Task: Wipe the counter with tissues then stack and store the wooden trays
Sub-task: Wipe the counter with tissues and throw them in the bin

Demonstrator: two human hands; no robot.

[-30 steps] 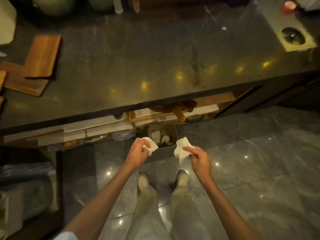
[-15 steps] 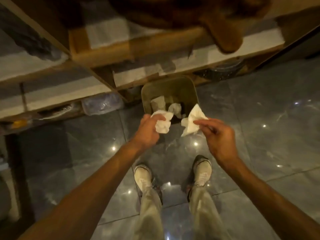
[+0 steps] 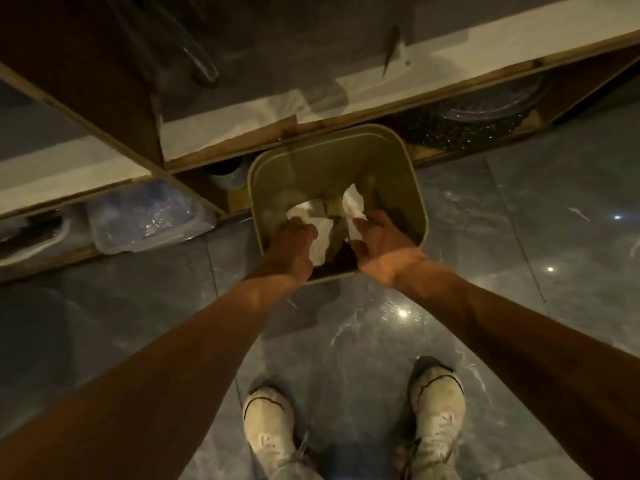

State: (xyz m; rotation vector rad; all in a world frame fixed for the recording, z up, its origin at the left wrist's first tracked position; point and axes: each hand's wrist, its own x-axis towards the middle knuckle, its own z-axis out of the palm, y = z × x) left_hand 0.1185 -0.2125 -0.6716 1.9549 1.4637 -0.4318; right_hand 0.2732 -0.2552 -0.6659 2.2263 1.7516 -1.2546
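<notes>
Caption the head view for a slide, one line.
Left hand and right hand reach into an olive bin, white tissues at their fingertips.

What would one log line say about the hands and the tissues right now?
stage: binning tissues | left hand: over bin, grip unclear | right hand: over bin, fingers relaxed | tissues: inside bin

The only camera sits on my head, looking almost straight down from close above the bin (image 3: 304, 168), with my left hand (image 3: 294, 251) and right hand (image 3: 384, 244) mid-frame, shelves (image 3: 450, 53) at the top and shoes (image 3: 268, 431) at the bottom.
</notes>
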